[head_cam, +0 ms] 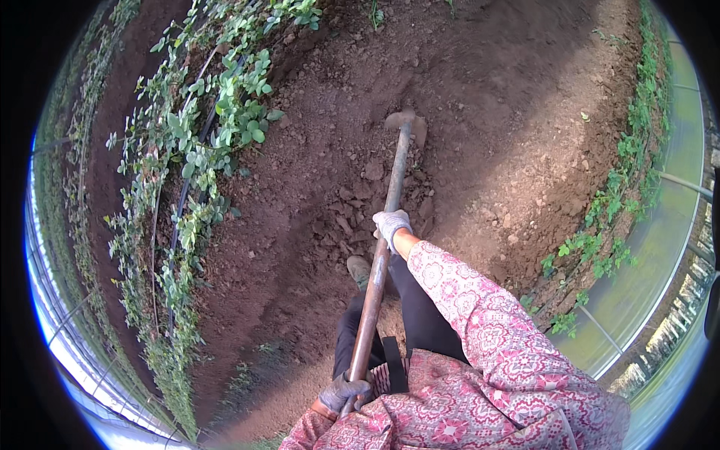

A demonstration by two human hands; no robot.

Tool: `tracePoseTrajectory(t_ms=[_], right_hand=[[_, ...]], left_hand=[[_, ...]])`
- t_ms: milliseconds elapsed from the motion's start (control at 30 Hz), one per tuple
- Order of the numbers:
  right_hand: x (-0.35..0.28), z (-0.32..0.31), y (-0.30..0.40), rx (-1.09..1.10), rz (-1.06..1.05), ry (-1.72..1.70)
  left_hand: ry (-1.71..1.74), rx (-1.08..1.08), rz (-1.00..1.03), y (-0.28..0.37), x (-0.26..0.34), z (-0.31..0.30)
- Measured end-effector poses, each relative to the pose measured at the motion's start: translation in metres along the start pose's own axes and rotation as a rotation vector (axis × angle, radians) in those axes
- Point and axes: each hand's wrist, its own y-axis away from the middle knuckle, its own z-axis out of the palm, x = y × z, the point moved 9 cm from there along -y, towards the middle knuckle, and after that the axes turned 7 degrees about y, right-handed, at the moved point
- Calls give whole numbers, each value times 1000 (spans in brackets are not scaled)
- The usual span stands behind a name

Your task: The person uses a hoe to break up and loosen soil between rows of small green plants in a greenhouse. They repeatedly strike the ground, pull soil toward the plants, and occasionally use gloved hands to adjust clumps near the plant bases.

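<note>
A hoe with a long wooden handle [372, 306] runs from near my waist up to the middle of the soil. Its metal head [400, 119] rests on or in the brown earth, and part of the blade looks covered by soil. My right hand [392, 226], in a light knitted glove, grips the handle about midway. Lower down, my left hand [345, 390], in a dark grey glove, is closed round the handle near its end. Broken clods [351, 216] lie between the hoe head and my shoe [358, 266].
A row of leafy green plants [191, 163] with dark drip tubing [181, 208] lines the left side. More low plants [638, 140] grow on the bank at right, beside a translucent plastic greenhouse wall [669, 208]. A small green weed [376, 15] stands farther ahead.
</note>
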Motion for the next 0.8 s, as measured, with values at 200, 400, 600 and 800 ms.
tracePoseTrajectory(t_ms=[200,400,600,800], right_hand=[[36,-5,2,-130,28,-282],[64,11,-11,-178,76,-478],[35,26,-75,-161,134,-611],[67,88,-43,-245,209,-730]], left_hand=[[-404,124,111,7,1,-15],[-496,209,-87,33,32,-5],[-1373,612,30,99,122,-38],[-1746,821,-123,160,143,-53]])
